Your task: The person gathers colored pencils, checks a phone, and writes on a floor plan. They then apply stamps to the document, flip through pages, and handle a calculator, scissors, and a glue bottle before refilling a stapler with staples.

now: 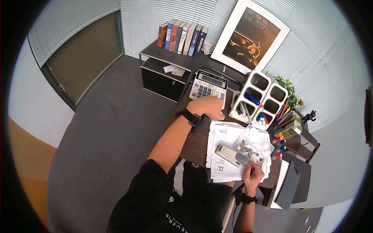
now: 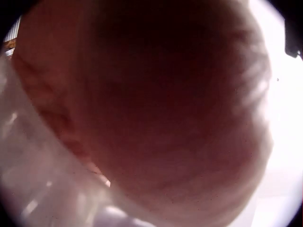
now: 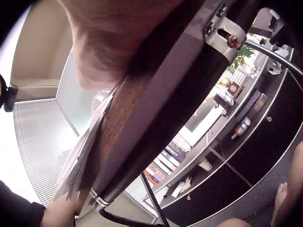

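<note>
In the head view my left hand [image 1: 208, 107] is over the lower edge of the calculator [image 1: 210, 83], back up and its fingers largely hidden. Its palm fills the left wrist view, dark and blurred, with a pale translucent surface [image 2: 42, 179] beside it. My right hand [image 1: 253, 174] is at the near right part of the papers [image 1: 217, 136], thumb and fingertips close together by the grey end of a stapler [image 1: 231, 155]. I cannot tell whether it pinches anything. Small silvery pieces [image 1: 248, 149] in clear plastic lie just beyond the stapler.
A white organizer [image 1: 252, 75] with pens and markers stands behind the papers. Red and blue capped bottles [image 1: 278, 147] line the right side. A framed picture [image 1: 268, 23] leans at the back, beside a row of books [image 1: 182, 37] on a low cabinet [image 1: 161, 81].
</note>
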### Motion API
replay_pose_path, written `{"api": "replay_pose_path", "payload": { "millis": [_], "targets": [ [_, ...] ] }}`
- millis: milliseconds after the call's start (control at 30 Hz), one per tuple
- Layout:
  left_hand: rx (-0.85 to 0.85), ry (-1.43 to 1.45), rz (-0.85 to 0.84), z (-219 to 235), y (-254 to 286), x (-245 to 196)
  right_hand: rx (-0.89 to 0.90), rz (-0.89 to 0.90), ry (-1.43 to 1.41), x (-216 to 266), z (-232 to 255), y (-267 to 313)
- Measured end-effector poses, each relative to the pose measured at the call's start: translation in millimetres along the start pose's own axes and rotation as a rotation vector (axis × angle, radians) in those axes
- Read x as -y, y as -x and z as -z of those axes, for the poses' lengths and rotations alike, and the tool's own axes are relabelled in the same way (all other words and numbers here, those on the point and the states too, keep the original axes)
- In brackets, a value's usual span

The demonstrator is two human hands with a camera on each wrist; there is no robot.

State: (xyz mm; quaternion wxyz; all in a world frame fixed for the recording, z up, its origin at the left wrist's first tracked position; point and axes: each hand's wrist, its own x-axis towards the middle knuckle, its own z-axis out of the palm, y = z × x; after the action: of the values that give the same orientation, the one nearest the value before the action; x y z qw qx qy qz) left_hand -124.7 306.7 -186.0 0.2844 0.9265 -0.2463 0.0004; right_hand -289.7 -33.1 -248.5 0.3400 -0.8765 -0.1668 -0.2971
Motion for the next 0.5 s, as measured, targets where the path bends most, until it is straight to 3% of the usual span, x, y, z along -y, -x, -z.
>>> {"api": "replay_pose_path", "payload": {
  "millis": [67, 167, 233, 267, 333, 367, 433, 500],
  "targets": [
    [0.157, 0.049, -0.038, 13, 0, 10, 0.002, -0.025, -0.015, -1, 3, 1],
    [0.108, 0.54, 0.049, 46, 24, 7, -0.016, 0.036, 0.008, 1, 2, 2],
    [-0.141, 0.71, 0.092, 51, 30, 10, 0.008, -0.057, -0.064, 4, 6, 1],
    [-0.335, 0.625, 0.197, 48, 28, 16, 0.01, -0.059, -0.071, 4, 8, 1],
    [-0.706, 0.374, 0.224, 37, 27, 31, -0.019, -0.06, -0.092, -3, 10, 2],
    [-0.782, 0.283, 0.19, 31, 29, 40, -0.024, -0.045, -0.108, -5, 9, 3],
    [-0.669, 0.114, 0.352, 14, 31, 69, -0.079, -0.094, -0.173, -4, 10, 1],
    [-0.588, 0.032, 0.41, 3, 35, 64, -0.062, -0.075, -0.163, -8, 10, 2]
  ]
}}
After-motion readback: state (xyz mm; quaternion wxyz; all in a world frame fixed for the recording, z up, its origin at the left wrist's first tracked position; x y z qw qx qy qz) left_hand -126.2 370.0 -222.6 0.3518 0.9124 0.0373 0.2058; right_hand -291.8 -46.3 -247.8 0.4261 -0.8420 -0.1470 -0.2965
